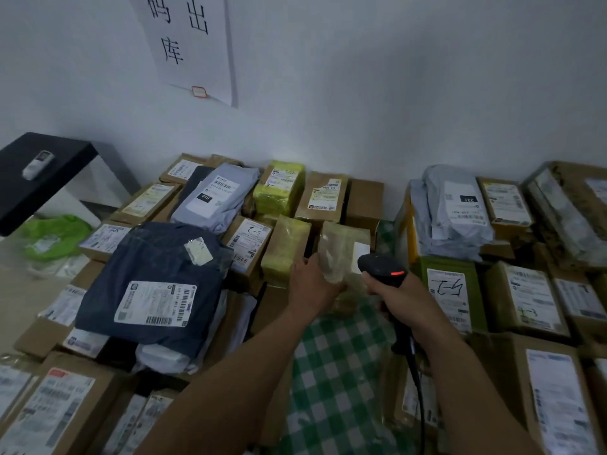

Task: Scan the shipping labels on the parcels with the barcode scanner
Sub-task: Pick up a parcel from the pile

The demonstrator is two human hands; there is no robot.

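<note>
Left hand (312, 284): grip clamped on the lower left edge of a small brown parcel wrapped in glossy clear tape (338, 251). The thumb is on the near face; the fingers behind it are hidden. The parcel is held above a green-and-white checked cloth (331, 372) and tilted, with its long axis running up and away from the wrist.

Right hand (391, 297): grip closed round the handle of a black handheld barcode scanner (382, 267). A red lamp is lit on top of the head.

Key relation: the parcel's white shipping label (360, 254) sits on its right part. The scanner head lies just beside it, to the right and slightly lower, with the nose pointing up and left. The right hand is the nearer one to the label.

Judgement: the read depends on the angle between nose and label face. Either hand may need a small turn, and the glossy tape could throw glare.

Not resolved:
- The scan window faces away from the camera, and no beam shows on the label.
- The label is washed out and blurred, so no barcode is legible.
- The trigger finger is hidden under the head.
- The black cable (417, 382) drops from the handle and is cut off at the frame's lower edge.
</note>
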